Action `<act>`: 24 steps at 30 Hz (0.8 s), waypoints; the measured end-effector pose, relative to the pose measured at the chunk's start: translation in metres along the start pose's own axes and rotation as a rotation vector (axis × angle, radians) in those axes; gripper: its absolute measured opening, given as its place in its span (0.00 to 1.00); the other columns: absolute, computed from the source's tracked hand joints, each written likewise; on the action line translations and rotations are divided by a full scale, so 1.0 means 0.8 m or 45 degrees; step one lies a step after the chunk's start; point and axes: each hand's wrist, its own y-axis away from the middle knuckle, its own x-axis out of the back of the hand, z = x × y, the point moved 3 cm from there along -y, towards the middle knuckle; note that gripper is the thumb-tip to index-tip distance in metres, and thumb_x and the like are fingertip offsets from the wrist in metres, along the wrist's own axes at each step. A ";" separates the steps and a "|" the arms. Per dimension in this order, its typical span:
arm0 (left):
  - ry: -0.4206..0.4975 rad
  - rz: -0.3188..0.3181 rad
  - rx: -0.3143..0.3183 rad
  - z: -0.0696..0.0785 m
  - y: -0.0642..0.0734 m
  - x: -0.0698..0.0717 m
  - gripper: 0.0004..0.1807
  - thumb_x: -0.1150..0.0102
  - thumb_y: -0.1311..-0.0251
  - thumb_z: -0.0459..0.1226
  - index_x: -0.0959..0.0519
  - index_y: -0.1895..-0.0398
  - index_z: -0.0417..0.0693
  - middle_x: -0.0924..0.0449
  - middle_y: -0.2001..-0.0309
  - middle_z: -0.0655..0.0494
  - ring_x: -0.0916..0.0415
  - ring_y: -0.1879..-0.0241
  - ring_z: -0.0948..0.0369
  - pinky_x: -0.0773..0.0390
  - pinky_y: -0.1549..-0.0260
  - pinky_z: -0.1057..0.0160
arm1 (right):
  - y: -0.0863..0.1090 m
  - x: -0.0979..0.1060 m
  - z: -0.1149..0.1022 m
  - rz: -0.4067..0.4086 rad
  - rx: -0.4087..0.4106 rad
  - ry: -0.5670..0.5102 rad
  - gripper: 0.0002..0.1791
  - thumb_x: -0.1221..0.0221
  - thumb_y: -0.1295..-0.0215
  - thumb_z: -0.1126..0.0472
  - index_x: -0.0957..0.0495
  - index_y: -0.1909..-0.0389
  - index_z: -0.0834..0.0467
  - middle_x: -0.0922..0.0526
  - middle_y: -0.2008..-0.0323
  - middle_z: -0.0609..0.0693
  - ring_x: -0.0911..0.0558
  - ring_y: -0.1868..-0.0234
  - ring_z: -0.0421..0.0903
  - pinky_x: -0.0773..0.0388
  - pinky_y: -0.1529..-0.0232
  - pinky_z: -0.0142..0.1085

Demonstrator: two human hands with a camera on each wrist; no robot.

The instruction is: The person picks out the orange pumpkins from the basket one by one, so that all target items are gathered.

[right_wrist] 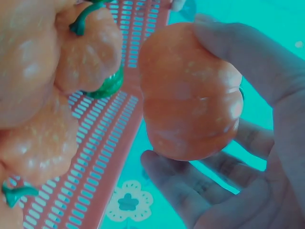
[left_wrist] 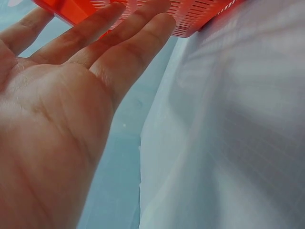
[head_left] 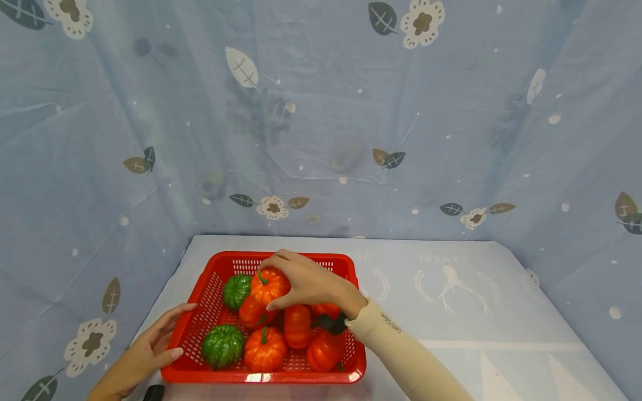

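Observation:
A red plastic basket [head_left: 261,377] with slotted walls holds several small toy pumpkins, glossy and ribbed. My right hand [head_left: 306,281] grips an orange pumpkin [head_left: 270,285] between thumb and fingers, over the upper middle of the basket in the head view. In the right wrist view the same pumpkin [right_wrist: 190,95] sits between the thumb and the curved fingers. My left hand [head_left: 150,345] touches the basket's left rim, its fingers and thumb spread apart. Fairly straight fingers [left_wrist: 131,55] meet the basket's wall in the left wrist view.
Green pumpkins [head_left: 223,346] lie on the basket's left side; orange pumpkins [head_left: 266,350] fill its middle and right. Beneath is a table with a pale printed cloth [head_left: 451,312]. Blue patterned curtains [head_left: 321,122] enclose the table's back and sides.

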 end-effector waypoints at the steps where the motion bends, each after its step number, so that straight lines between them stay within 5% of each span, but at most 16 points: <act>1: 0.005 0.003 0.009 0.000 0.000 0.000 0.38 0.43 0.30 0.29 0.45 0.20 0.49 0.35 0.34 0.70 0.26 0.42 0.73 0.15 0.55 0.50 | 0.002 0.002 0.002 0.000 0.001 -0.007 0.40 0.25 0.44 0.40 0.27 0.32 0.46 0.26 0.41 0.40 0.26 0.41 0.37 0.28 0.37 0.33; 8: 0.007 0.003 0.025 0.000 0.001 0.001 0.39 0.43 0.30 0.29 0.46 0.19 0.50 0.34 0.34 0.72 0.26 0.42 0.72 0.15 0.54 0.50 | 0.024 0.018 0.020 -0.007 -0.050 -0.049 0.40 0.26 0.44 0.40 0.27 0.32 0.48 0.25 0.39 0.42 0.26 0.40 0.40 0.27 0.37 0.36; 24: 0.010 0.001 0.027 0.000 -0.001 0.001 0.38 0.44 0.28 0.30 0.46 0.19 0.51 0.34 0.34 0.72 0.26 0.42 0.73 0.15 0.54 0.51 | 0.083 0.042 0.080 0.243 -0.224 -0.182 0.40 0.23 0.48 0.40 0.25 0.34 0.48 0.23 0.41 0.41 0.22 0.46 0.39 0.19 0.50 0.34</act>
